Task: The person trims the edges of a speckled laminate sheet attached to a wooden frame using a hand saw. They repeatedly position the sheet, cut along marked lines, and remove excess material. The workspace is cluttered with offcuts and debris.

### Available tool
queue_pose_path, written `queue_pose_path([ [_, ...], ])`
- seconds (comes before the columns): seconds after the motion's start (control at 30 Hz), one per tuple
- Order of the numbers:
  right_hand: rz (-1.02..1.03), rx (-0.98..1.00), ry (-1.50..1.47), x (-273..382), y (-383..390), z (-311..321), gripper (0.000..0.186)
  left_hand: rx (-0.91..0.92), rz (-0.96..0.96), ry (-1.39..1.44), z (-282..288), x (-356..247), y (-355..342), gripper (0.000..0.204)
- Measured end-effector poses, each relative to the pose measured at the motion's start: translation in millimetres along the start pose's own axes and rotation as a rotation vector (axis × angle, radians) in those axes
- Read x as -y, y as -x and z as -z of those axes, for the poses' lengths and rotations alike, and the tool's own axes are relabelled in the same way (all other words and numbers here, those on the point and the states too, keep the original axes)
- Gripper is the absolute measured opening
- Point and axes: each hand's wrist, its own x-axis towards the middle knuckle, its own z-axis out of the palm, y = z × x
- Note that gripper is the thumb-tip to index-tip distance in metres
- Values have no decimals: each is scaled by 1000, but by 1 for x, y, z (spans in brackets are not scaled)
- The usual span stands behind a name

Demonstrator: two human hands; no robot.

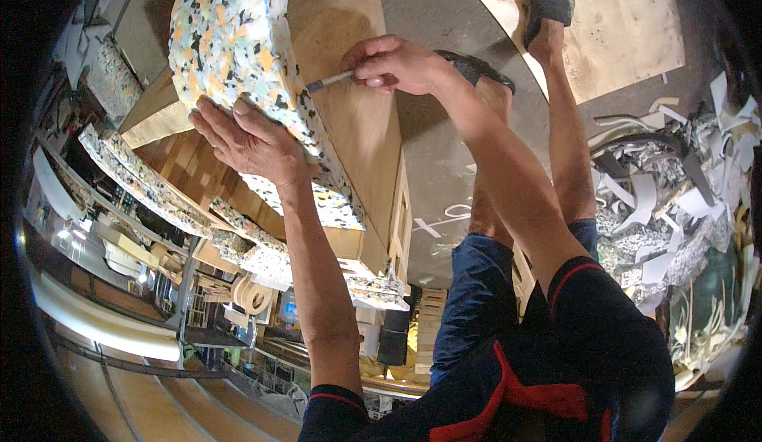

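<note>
A thick sheet of multicoloured speckled foam (226,33) covers the curved top of a plywood frame (345,25). My left hand (250,139) lies flat on the foam near its edge, fingers stretched out and holding nothing. From the other side, my right hand (397,65) is closed around a slim grey tool (331,81). Its tip points left and meets the foam's edge, just above the plywood side. Whether it is a knife or a marker cannot be made out.
A loose plywood sheet (627,29) lies on the floor under one of my sandalled feet (549,1). Foam and white offcuts (659,188) are heaped at the right. More foam-edged frames (151,184) and a white roll (103,319) stand at the left.
</note>
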Motion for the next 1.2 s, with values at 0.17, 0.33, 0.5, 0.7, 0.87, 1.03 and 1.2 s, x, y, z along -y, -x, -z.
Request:
queue_pose_path([
  [0.17, 49, -37, -54, 0, 10, 6, 22, 3, 31, -16, 0, 1, 3, 71],
  [0.33, 73, -56, -47, 0, 0, -10, 24, -3, 47, -9, 0, 1, 5, 71],
  [0.5, -117, 6, 31, -4, 20, -3, 24, -25, 23, -6, -1, 5, 4, 67],
  [0.7, -43, -133, 137, 15, 27, 16, 22, -42, 11, -27, -2, 15, 2, 64],
  [0.87, 54, -195, 133, 48, -26, -5, 24, -38, -8, -68, 10, 20, -2, 59],
  [1.03, 28, -262, 135, 58, -90, -63, 25, 44, 68, -10, 33, 31, -1, 61],
  [1.2, -5, -288, 25, 64, -129, -90, 19, -19, 2, 0, 38, 46, 0, 67],
])
